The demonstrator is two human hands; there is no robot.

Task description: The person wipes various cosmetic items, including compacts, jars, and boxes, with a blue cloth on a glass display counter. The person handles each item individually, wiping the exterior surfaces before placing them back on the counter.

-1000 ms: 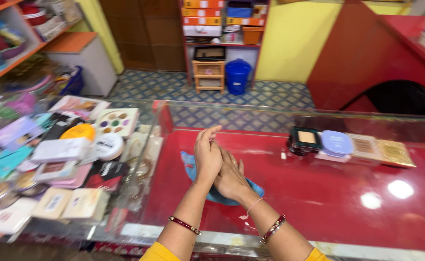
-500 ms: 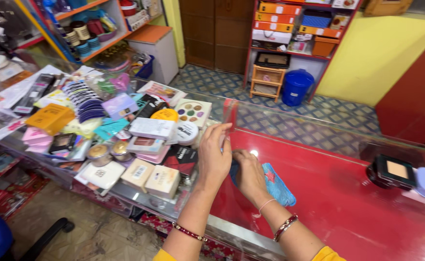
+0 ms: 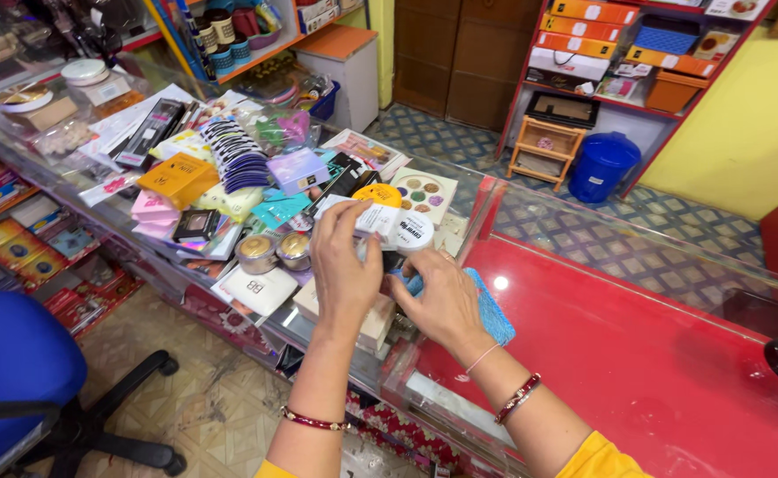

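My left hand reaches over the glass counter into a heap of cosmetics, and its fingers close around a small white box. A round white jar and a yellow round compact lie right beside that box. My right hand sits close to the left one, pressing down on a blue cloth at the edge of the red counter top. Both wrists wear red bangles.
Several boxes, palettes, lash cards and two small metal tins crowd the glass counter. A blue office chair stands at the lower left. A blue bin and a wooden stool stand on the tiled floor by the shelves.
Both hands and the blue cloth have moved left from the red counter middle to the cosmetics pile. My left hand has taken hold of the white box.
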